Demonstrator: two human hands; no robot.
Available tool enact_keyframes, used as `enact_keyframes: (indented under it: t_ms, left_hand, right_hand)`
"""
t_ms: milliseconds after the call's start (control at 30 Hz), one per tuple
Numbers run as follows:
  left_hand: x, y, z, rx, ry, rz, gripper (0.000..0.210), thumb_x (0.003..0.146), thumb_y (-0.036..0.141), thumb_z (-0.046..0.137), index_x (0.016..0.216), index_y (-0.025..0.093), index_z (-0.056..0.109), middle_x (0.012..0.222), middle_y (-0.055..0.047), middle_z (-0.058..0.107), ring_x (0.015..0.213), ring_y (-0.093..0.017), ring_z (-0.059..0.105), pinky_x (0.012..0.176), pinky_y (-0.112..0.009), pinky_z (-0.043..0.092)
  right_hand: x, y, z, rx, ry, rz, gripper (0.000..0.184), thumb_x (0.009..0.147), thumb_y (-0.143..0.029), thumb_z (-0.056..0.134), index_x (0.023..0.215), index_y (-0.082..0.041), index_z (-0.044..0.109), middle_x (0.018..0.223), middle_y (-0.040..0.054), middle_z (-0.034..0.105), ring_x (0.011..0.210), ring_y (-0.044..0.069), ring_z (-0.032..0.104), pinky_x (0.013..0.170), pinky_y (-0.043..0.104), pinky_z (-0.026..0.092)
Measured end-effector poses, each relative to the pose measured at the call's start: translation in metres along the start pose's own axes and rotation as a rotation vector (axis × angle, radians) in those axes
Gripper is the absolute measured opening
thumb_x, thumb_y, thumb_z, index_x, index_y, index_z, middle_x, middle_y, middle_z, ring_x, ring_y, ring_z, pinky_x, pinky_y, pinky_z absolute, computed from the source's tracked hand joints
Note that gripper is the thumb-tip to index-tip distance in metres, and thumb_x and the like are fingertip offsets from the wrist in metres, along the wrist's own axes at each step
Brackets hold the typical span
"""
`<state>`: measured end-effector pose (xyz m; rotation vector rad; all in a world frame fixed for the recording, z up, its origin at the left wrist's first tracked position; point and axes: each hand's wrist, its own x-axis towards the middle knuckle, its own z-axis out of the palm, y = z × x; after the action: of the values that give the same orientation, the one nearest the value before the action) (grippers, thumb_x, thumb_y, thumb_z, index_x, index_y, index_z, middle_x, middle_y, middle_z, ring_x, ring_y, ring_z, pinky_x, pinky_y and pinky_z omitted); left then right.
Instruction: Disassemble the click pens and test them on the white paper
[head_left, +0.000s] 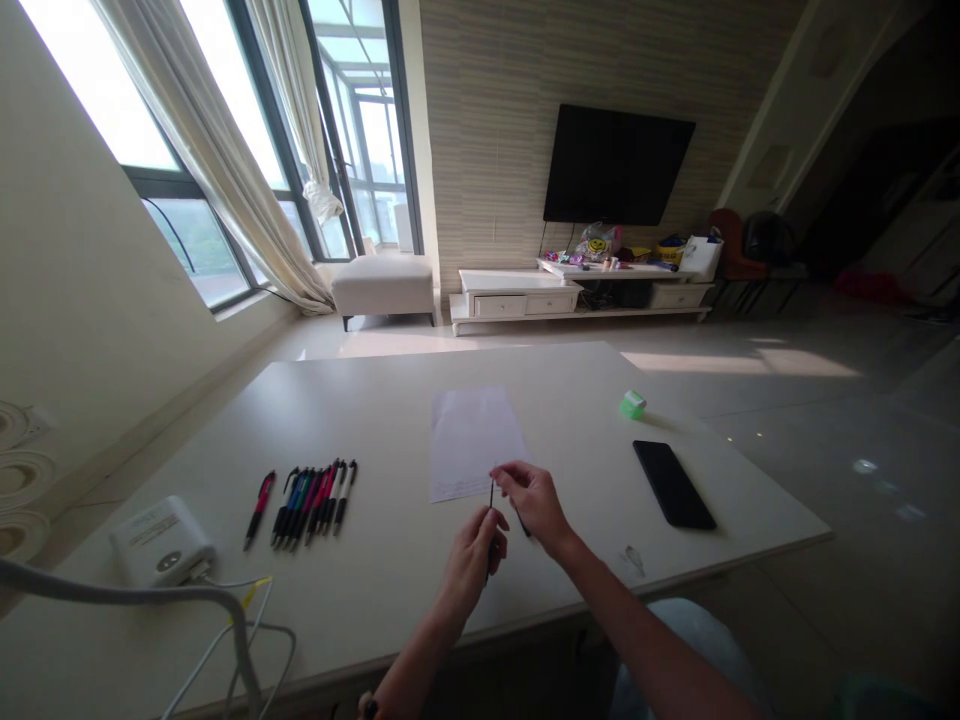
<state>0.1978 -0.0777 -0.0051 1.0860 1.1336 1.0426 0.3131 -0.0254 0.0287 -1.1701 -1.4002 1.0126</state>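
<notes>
My left hand [472, 555] is closed around a dark pen barrel, whose lower end pokes out below the fingers. A thin dark pen refill [491, 492] stands upright out of the top of that fist. The fingertips of my right hand [534, 503] pinch the refill's upper end. Beneath the right hand a short dark piece [523, 524] shows, perhaps another pen part; whether that hand holds it I cannot tell. Just beyond both hands lies a white sheet of paper [476, 435] with faint writing along its near edge.
Left on the white table [375, 610] lie a row of several pens [311, 505] and a single red-and-black pen [259, 510]. A white box-shaped device [161, 540] with cables is nearer. To the right are a black phone [673, 484], a green-and-white small box [633, 404] and a small clear item [634, 560].
</notes>
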Motion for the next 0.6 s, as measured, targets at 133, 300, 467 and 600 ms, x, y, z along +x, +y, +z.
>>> enact_keyframes:
  t_ms: [133, 300, 467, 600]
  left_hand:
    - [-0.002, 0.006, -0.007, 0.139, 0.086, 0.01, 0.038, 0.078, 0.054, 0.04, 0.071, 0.017, 0.049, 0.069, -0.001, 0.062, 0.035, -0.005, 0.039, 0.037, -0.019, 0.027]
    - [0.014, 0.011, -0.028, 0.397, 0.302, 0.009, 0.033, 0.082, 0.046, 0.034, 0.073, 0.019, 0.051, 0.077, -0.005, 0.067, 0.044, -0.011, 0.054, 0.051, -0.024, 0.04]
    - [0.034, 0.01, -0.035, 0.493, 0.328, -0.065, 0.034, 0.081, 0.049, 0.034, 0.072, 0.021, 0.051, 0.039, 0.002, 0.054, 0.043, -0.018, 0.059, 0.051, -0.025, 0.04]
    - [0.039, 0.011, -0.033, 0.477, 0.331, -0.057, 0.033, 0.081, 0.049, 0.035, 0.074, 0.021, 0.05, 0.042, 0.002, 0.057, 0.044, -0.017, 0.059, 0.051, -0.025, 0.04]
  right_hand:
    - [0.019, 0.005, -0.033, -0.293, 0.071, 0.064, 0.032, 0.082, -0.039, 0.048, 0.082, -0.013, 0.065, 0.075, 0.007, 0.067, 0.065, 0.015, 0.06, 0.059, 0.023, 0.045]
    - [0.007, 0.025, -0.052, -0.783, -0.138, 0.189, 0.017, 0.075, -0.028, 0.055, 0.072, -0.017, 0.068, 0.077, 0.0081, 0.071, 0.073, 0.019, 0.064, 0.065, 0.024, 0.042]
    - [-0.005, 0.032, -0.039, -0.863, -0.183, 0.229, 0.017, 0.073, -0.025, 0.056, 0.073, -0.017, 0.07, 0.08, 0.0111, 0.071, 0.077, 0.022, 0.065, 0.063, 0.025, 0.04]
    - [-0.004, 0.031, -0.032, -0.882, -0.201, 0.249, 0.019, 0.075, -0.027, 0.054, 0.077, -0.017, 0.07, 0.083, 0.0114, 0.071, 0.079, 0.021, 0.065, 0.064, 0.024, 0.04]
